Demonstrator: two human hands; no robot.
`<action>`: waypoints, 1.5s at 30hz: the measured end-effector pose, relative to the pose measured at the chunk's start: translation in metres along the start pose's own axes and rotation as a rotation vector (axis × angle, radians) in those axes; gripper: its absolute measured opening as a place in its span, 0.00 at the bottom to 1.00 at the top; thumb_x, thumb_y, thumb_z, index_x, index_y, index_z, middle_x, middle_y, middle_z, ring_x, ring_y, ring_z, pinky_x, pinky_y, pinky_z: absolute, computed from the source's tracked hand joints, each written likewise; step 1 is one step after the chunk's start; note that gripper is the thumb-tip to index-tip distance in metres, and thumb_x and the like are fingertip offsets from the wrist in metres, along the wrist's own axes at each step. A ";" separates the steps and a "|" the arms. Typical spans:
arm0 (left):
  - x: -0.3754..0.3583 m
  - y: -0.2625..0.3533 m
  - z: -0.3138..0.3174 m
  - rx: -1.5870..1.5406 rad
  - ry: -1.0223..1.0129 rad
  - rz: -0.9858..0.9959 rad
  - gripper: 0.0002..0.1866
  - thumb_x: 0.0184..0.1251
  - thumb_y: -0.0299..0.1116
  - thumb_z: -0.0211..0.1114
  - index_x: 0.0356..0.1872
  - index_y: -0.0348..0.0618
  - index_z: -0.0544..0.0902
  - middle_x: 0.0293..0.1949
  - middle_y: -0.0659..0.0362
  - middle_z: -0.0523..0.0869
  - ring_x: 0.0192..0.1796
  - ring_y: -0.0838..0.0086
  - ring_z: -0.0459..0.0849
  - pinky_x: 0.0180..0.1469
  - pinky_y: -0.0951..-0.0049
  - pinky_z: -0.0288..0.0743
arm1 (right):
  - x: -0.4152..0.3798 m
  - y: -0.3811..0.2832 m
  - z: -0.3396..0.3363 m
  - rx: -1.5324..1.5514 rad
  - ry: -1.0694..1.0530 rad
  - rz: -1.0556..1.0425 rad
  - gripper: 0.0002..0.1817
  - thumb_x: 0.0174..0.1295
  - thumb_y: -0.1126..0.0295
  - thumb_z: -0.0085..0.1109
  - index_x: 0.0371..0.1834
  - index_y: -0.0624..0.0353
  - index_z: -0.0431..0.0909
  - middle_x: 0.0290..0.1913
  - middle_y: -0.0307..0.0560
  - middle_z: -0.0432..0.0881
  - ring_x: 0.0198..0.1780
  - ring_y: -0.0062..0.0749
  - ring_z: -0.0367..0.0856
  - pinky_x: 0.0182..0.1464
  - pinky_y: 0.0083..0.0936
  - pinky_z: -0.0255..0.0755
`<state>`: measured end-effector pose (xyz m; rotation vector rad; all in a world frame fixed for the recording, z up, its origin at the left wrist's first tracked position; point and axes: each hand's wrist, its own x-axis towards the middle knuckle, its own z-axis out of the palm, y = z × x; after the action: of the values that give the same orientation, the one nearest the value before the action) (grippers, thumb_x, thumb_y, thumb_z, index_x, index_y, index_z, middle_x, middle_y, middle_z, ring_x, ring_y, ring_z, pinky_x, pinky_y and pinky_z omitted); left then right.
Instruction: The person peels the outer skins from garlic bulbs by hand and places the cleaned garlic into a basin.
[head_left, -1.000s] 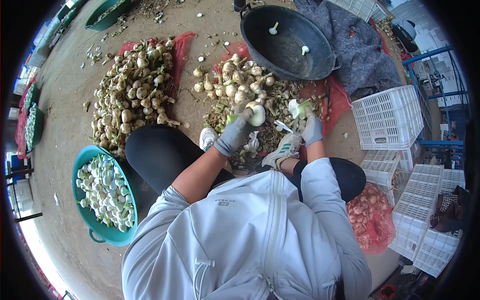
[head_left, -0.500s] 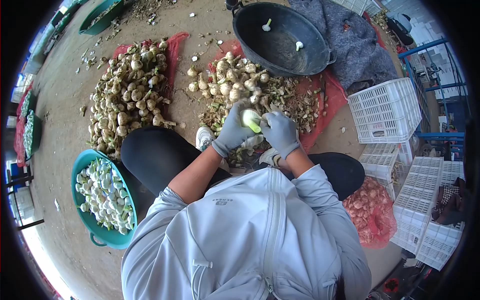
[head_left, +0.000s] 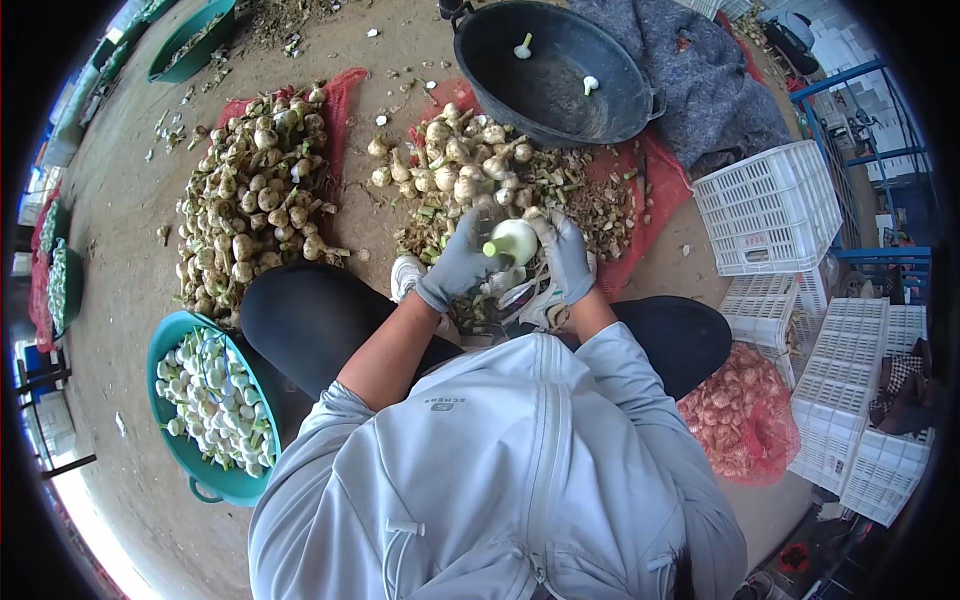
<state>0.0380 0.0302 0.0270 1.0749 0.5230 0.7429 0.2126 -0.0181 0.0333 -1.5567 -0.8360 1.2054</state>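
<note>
A peeled white garlic bulb [head_left: 517, 238] with a short green stem sits between my two grey-gloved hands, its stem pointing left. My left hand [head_left: 462, 262] grips the bulb at its stem side. My right hand [head_left: 566, 258] has its fingers curled against the bulb's right side. Just beyond my hands lies a heap of unpeeled garlic bulbs [head_left: 462, 170] on a red mesh sheet [head_left: 655, 225]. Stripped skins and stem scraps [head_left: 590, 190] are spread around that heap, and peelings also lie below my hands between my shoes.
A black tub [head_left: 555, 70] with two peeled bulbs stands ahead. On the left are another garlic heap [head_left: 255, 190] and a teal basin [head_left: 265, 480] of peeled bulbs. White crates [head_left: 768, 210] and a red net bag of garlic [head_left: 735, 415] stand on the right.
The garlic bulb has turned in my hands, so its stem now points left instead of down to the right. My right hand has shifted slightly to the bulb's right side.
</note>
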 end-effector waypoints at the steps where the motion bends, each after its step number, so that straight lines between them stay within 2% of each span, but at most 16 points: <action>1: -0.002 0.015 0.003 0.011 0.048 -0.151 0.31 0.52 0.21 0.62 0.59 0.39 0.60 0.49 0.57 0.74 0.49 0.75 0.74 0.51 0.73 0.71 | 0.001 0.000 0.003 -0.101 0.111 -0.191 0.10 0.62 0.62 0.53 0.35 0.58 0.75 0.27 0.36 0.76 0.28 0.22 0.72 0.33 0.24 0.69; 4: -0.008 -0.008 0.002 -0.194 0.072 -0.230 0.28 0.61 0.40 0.61 0.59 0.41 0.63 0.51 0.58 0.74 0.52 0.72 0.74 0.53 0.70 0.69 | 0.007 0.008 0.004 -0.491 0.259 -0.604 0.11 0.59 0.67 0.54 0.35 0.65 0.72 0.30 0.54 0.77 0.32 0.45 0.76 0.35 0.30 0.69; 7: -0.002 -0.019 0.003 -0.823 0.074 -0.292 0.25 0.66 0.45 0.52 0.60 0.42 0.64 0.57 0.56 0.71 0.57 0.67 0.71 0.59 0.63 0.64 | -0.004 0.010 0.009 -0.544 0.177 -0.657 0.12 0.58 0.64 0.56 0.35 0.63 0.72 0.33 0.57 0.76 0.36 0.51 0.76 0.35 0.35 0.69; 9: -0.001 -0.020 0.004 -0.733 0.067 -0.175 0.32 0.61 0.54 0.54 0.57 0.38 0.66 0.48 0.56 0.75 0.50 0.69 0.75 0.54 0.68 0.69 | 0.008 0.024 0.006 -0.587 0.339 -0.619 0.13 0.59 0.62 0.55 0.33 0.63 0.72 0.29 0.57 0.76 0.33 0.52 0.77 0.32 0.37 0.68; 11: 0.000 -0.012 0.004 -0.704 0.008 -0.134 0.31 0.58 0.46 0.56 0.58 0.36 0.64 0.50 0.55 0.74 0.53 0.67 0.74 0.55 0.66 0.69 | 0.035 0.044 -0.022 -0.272 0.466 -0.150 0.15 0.61 0.61 0.52 0.31 0.65 0.71 0.24 0.59 0.76 0.28 0.55 0.76 0.28 0.39 0.67; 13: -0.004 -0.007 0.000 -0.736 0.063 -0.102 0.30 0.56 0.37 0.54 0.61 0.36 0.61 0.55 0.51 0.71 0.56 0.64 0.72 0.57 0.64 0.68 | 0.036 0.045 -0.052 -0.745 0.566 -0.057 0.16 0.59 0.61 0.54 0.37 0.65 0.74 0.30 0.59 0.79 0.33 0.49 0.79 0.36 0.37 0.71; 16: 0.000 0.007 -0.002 -0.612 0.055 -0.022 0.28 0.54 0.27 0.49 0.60 0.35 0.60 0.56 0.48 0.70 0.55 0.61 0.73 0.58 0.60 0.67 | 0.029 0.050 -0.045 -0.710 0.410 -0.230 0.22 0.55 0.60 0.58 0.49 0.62 0.72 0.42 0.58 0.79 0.42 0.45 0.79 0.44 0.33 0.72; 17: 0.002 0.001 -0.003 -0.635 0.075 -0.084 0.26 0.55 0.26 0.48 0.57 0.32 0.63 0.54 0.48 0.71 0.53 0.61 0.74 0.58 0.61 0.67 | 0.027 0.049 -0.029 -0.571 0.307 -0.276 0.19 0.59 0.62 0.56 0.50 0.64 0.72 0.41 0.47 0.80 0.42 0.27 0.78 0.45 0.23 0.70; 19: 0.013 -0.057 -0.024 -0.697 0.093 -0.190 0.18 0.56 0.27 0.46 0.48 0.28 0.69 0.46 0.49 0.75 0.49 0.62 0.75 0.57 0.65 0.67 | 0.001 0.020 0.013 -0.242 0.098 -0.334 0.20 0.62 0.58 0.52 0.46 0.65 0.73 0.36 0.49 0.80 0.38 0.25 0.77 0.42 0.24 0.70; 24: 0.055 -0.043 -0.014 -0.850 0.250 -0.378 0.24 0.55 0.25 0.46 0.56 0.32 0.65 0.55 0.47 0.71 0.59 0.59 0.70 0.64 0.60 0.59 | 0.020 0.066 -0.009 -0.635 0.277 -0.113 0.11 0.55 0.67 0.50 0.32 0.65 0.75 0.30 0.62 0.78 0.36 0.54 0.77 0.35 0.38 0.69; 28: 0.140 0.007 0.011 -0.669 0.213 -0.173 0.14 0.62 0.31 0.54 0.48 0.40 0.67 0.47 0.56 0.75 0.46 0.64 0.77 0.51 0.62 0.72 | 0.031 0.097 -0.017 -0.565 0.139 0.002 0.13 0.56 0.64 0.51 0.37 0.63 0.75 0.35 0.62 0.78 0.40 0.55 0.76 0.38 0.40 0.70; 30: 0.184 0.017 0.013 -0.516 0.171 0.002 0.27 0.59 0.35 0.62 0.57 0.37 0.62 0.53 0.55 0.72 0.54 0.67 0.72 0.57 0.69 0.65 | 0.027 0.106 -0.011 -0.626 0.149 -0.084 0.13 0.57 0.64 0.50 0.37 0.62 0.75 0.33 0.59 0.79 0.38 0.53 0.77 0.40 0.38 0.70; 32: 0.219 0.000 -0.009 -0.153 0.379 0.013 0.36 0.53 0.31 0.64 0.61 0.32 0.57 0.54 0.49 0.71 0.55 0.71 0.71 0.55 0.72 0.65 | 0.021 0.106 -0.007 -0.675 0.148 -0.127 0.10 0.56 0.66 0.50 0.33 0.62 0.75 0.32 0.58 0.79 0.37 0.53 0.77 0.39 0.37 0.70; 35: 0.236 -0.046 -0.066 0.533 0.448 -0.109 0.28 0.46 0.34 0.64 0.51 0.32 0.73 0.44 0.48 0.80 0.44 0.68 0.80 0.46 0.74 0.72 | 0.019 0.089 -0.007 -0.730 0.051 0.013 0.18 0.55 0.62 0.52 0.46 0.61 0.75 0.41 0.60 0.79 0.44 0.52 0.77 0.45 0.40 0.71; 38: 0.218 -0.048 -0.090 1.312 0.336 -0.297 0.20 0.49 0.40 0.59 0.46 0.47 0.79 0.50 0.50 0.76 0.55 0.56 0.72 0.57 0.61 0.66 | 0.019 0.077 -0.004 -0.762 -0.026 0.038 0.17 0.53 0.64 0.52 0.42 0.63 0.75 0.38 0.62 0.78 0.41 0.55 0.77 0.44 0.42 0.71; 45: 0.216 -0.073 -0.125 1.841 -0.019 -0.220 0.17 0.52 0.38 0.59 0.46 0.59 0.78 0.52 0.55 0.74 0.52 0.56 0.72 0.49 0.63 0.72 | 0.019 0.065 0.003 -0.665 -0.032 -0.057 0.15 0.55 0.65 0.50 0.40 0.63 0.76 0.36 0.60 0.78 0.41 0.53 0.76 0.45 0.40 0.69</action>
<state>0.1115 0.2477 -0.0952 2.6088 1.3487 -0.1848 0.2127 -0.0200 -0.0340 -2.0176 -1.3868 0.9547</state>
